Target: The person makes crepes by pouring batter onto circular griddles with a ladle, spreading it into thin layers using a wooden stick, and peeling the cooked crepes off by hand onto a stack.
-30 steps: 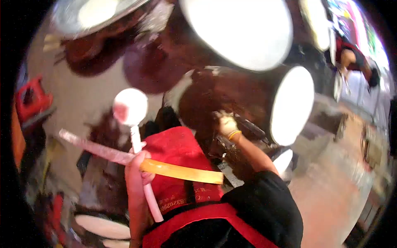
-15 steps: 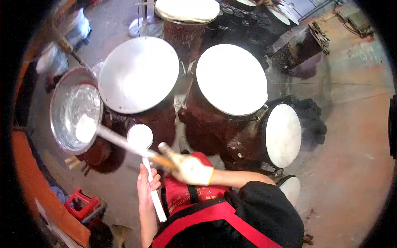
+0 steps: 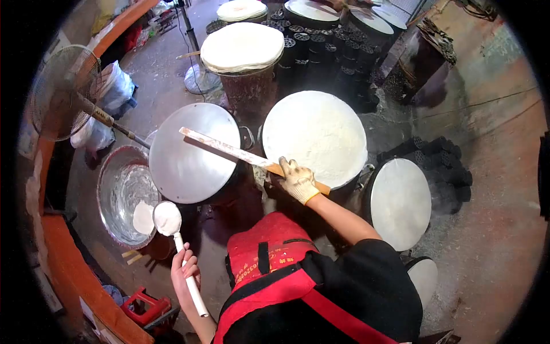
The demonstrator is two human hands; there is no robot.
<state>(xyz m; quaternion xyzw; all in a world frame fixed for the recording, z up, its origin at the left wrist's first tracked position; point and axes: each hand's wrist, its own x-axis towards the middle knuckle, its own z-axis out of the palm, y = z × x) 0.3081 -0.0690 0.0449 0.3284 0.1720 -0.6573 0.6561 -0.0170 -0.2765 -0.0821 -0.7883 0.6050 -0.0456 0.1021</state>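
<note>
My left hand point(image 3: 184, 272) is closed around the white handle of a ladle point(image 3: 168, 218) whose cup is full of white batter. The ladle hangs over the near right rim of a metal basin point(image 3: 105, 213) smeared with white batter. My right hand point(image 3: 299, 181), in a pale work glove, grips the orange end of a long flat spreader stick point(image 3: 226, 148) coated in white. This stick reaches leftward above a bare grey round griddle point(image 3: 186, 172). Beside my glove is a second griddle carrying a round white sheet of batter point(image 3: 315, 135).
Two more round griddles point(image 3: 401, 203) sit at right. A stack of white flatbreads point(image 3: 242, 47) tops a drum at the back. Black coal briquettes point(image 3: 444, 172) stand in groups. A fan point(image 3: 66, 92), a red stool point(image 3: 146, 307) and an orange ledge point(image 3: 91, 292) are at left.
My right hand has moved up and right, swinging the spreader away from the basin to above the grey griddle. The ladle has shifted down and left to the basin's rim. The view has tilted.
</note>
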